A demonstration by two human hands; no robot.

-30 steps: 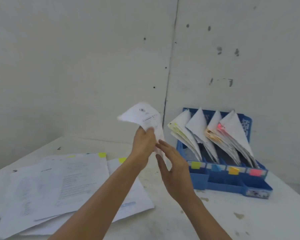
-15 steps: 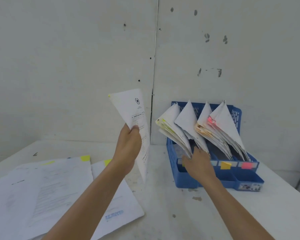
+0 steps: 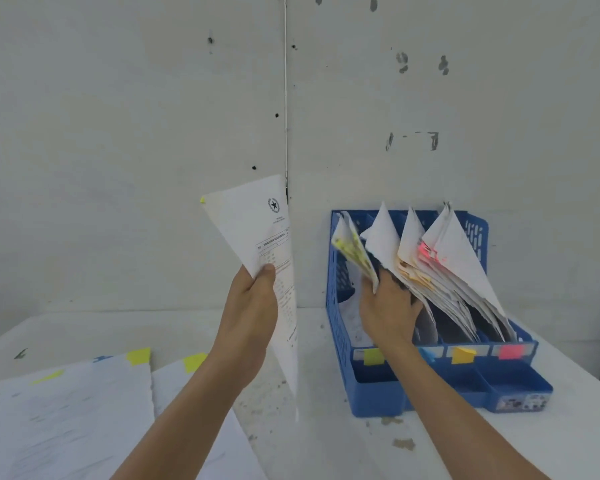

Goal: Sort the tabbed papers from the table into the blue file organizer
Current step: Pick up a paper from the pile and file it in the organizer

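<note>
Blue plastic walls of a file organizer (image 3: 336, 271) rise at right centre of the head camera's frame. It is backed against a scuffed white wall (image 3: 118, 133) and stands on a stained white tabletop (image 3: 326, 448). Four bundles of paper lean in its slots. A yellow-tabbed bundle (image 3: 352, 249) fills the leftmost slot, a white bundle (image 3: 381, 237) sits beside it, and further right are an orange-tabbed bundle (image 3: 412, 268) and a pink-tabbed bundle (image 3: 458, 251). Along the front rail run a yellow label (image 3: 373, 356), a partly hidden blue one, an orange label (image 3: 463, 355) and a pink label (image 3: 511, 351).

A person's right hand (image 3: 390, 311) reaches into the organizer, wedged between the yellow-tabbed bundle and its neighbour. Its fingertips are buried among the sheets, so whether that grip is clenched or released cannot be told.

The left hand (image 3: 251, 306), at centre frame, is raised above the tabletop with its grip clenched on a single printed sheet (image 3: 253, 230), thumb pressed to the face. That sheet stands upright in the air just left of the organizer, not touching it. A small yellow tab (image 3: 202, 200) marks its upper left corner.

At lower left, loose papers (image 3: 66, 420) lie overlapped on the tabletop, with yellow tabs on their far edges.
</note>
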